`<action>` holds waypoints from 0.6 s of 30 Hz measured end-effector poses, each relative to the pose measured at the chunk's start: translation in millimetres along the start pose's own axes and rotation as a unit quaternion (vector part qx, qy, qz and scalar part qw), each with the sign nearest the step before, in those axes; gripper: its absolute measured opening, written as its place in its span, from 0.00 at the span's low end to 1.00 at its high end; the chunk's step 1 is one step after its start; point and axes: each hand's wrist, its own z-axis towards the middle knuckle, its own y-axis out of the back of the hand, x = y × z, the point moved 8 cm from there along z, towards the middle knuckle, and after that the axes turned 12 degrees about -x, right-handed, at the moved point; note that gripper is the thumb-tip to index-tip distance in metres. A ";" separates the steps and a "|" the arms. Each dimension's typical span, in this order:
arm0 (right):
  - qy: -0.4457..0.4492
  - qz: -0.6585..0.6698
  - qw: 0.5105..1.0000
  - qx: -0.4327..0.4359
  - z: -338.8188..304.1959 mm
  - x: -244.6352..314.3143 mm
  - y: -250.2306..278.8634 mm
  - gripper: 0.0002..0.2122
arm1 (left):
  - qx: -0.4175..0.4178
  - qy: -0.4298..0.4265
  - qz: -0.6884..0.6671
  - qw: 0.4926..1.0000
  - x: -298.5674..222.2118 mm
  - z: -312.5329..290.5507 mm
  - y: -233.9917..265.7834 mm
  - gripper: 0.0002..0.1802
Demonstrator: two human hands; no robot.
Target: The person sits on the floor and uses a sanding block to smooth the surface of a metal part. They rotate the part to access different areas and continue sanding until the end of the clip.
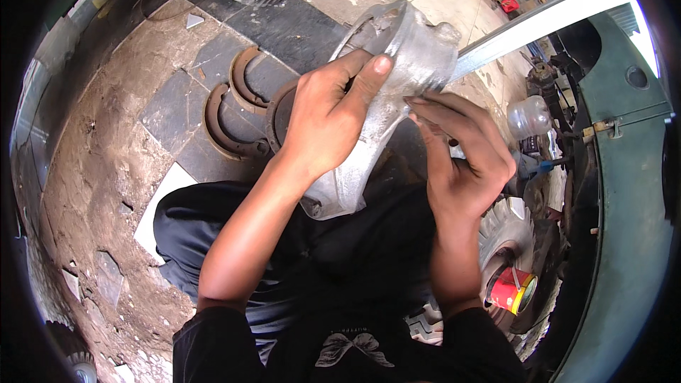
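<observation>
Partly curled, the left hand (325,115) grips a casting (418,53).

Here on the black shirt (294,356), small white lettering (356,330) sits just above a pale winged print (355,350)!

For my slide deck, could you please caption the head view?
Left grip holding a silvery metal casting, right grip at its side; curved brown pieces lie on the tiled floor.
</observation>
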 end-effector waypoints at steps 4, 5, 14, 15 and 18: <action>0.102 -0.049 0.983 0.146 8.1 9.5 -11.5 0.13 | 0.001 -0.020 -0.036 0.999 6.1 2.4 -1.4 0.29; 0.102 -0.064 0.975 0.185 6.7 8.9 -14.6 0.13 | -0.010 -0.029 -0.043 0.999 3.1 2.0 -1.1 0.28; 0.059 0.027 0.967 0.248 10.4 -0.7 -21.0 0.12 | -0.004 -0.011 -0.046 0.999 8.2 4.2 1.7 0.30; 0.043 0.039 0.977 0.207 11.2 -1.8 -15.9 0.12 | 0.002 -0.007 -0.049 0.999 9.9 5.0 1.3 0.30; -0.032 0.063 0.995 0.074 -0.6 -2.2 -1.6 0.12 | 0.017 -0.028 -0.061 0.998 10.1 10.1 1.1 0.30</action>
